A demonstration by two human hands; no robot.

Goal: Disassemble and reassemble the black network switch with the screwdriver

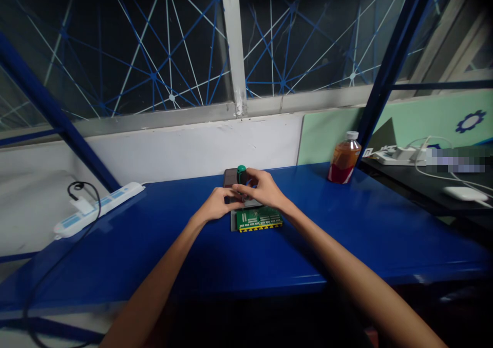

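"First entry?"
"Right hand [265, 185]: fingers closed on one upright screwdriver [241, 174], green-and-black handle."
"Left hand [215, 204]?"
"Fingertips beside the screwdriver's lower end; whether gripping, cannot tell."
"Below?"
"One green rectangular circuit board [262, 218], yellow toothed near edge, on the glossy blue tabletop [154, 255]."
"Outward?"
"Amber-and-red plastic bottle [344, 159], white-capped, right; white-and-blue power strip [100, 209], left."

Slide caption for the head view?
Right hand holding a green-topped screwdriver upright at a green circuit board, left hand beside it, on a blue table.
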